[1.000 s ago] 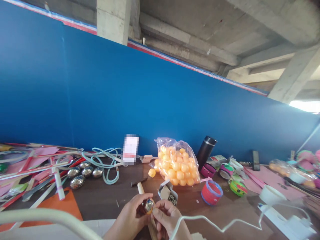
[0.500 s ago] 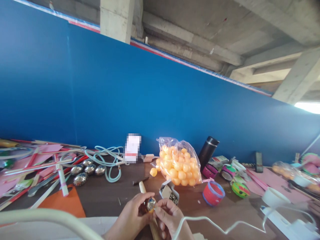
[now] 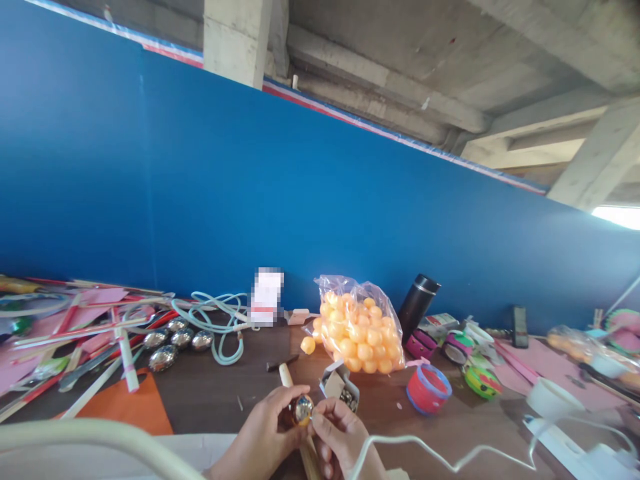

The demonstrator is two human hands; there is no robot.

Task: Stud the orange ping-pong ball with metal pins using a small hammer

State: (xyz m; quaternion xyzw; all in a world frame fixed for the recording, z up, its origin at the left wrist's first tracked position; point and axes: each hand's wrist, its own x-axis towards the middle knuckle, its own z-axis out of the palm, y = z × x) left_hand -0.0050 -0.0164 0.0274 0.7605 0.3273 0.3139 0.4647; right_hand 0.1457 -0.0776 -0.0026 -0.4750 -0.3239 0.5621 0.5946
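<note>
Head view: holds a silver ball point(image 3: 303, 409) in the left hand point(image 3: 266, 425), low in the middle, over the handle of a hammer point(image 3: 285, 375) lying on the counter point(image 3: 215, 393). With the left hand, clamps the ball between thumb and curled fingers; with the right hand point(image 3: 343, 438), pinches thumb and forefinger together at the ball's right edge. Cannot tell of any small piece between those tips (too tiny and blurred to make out).

Looks, by judgement, like close fingertip work at the edge of the ball, more than any stage of striking or setting down. Seems to call next for a firm left grip, light and exact pressure from the right fingertips, and care against slipping on so smooth a surface.

Just beyond the hands, shows an open box point(image 3: 338, 381) with shiny bits inside, then a bag of orange balls point(image 3: 357, 337). Farther left, well apart, shows a cluster of silver balls point(image 3: 181, 339) much like the held one.
</note>
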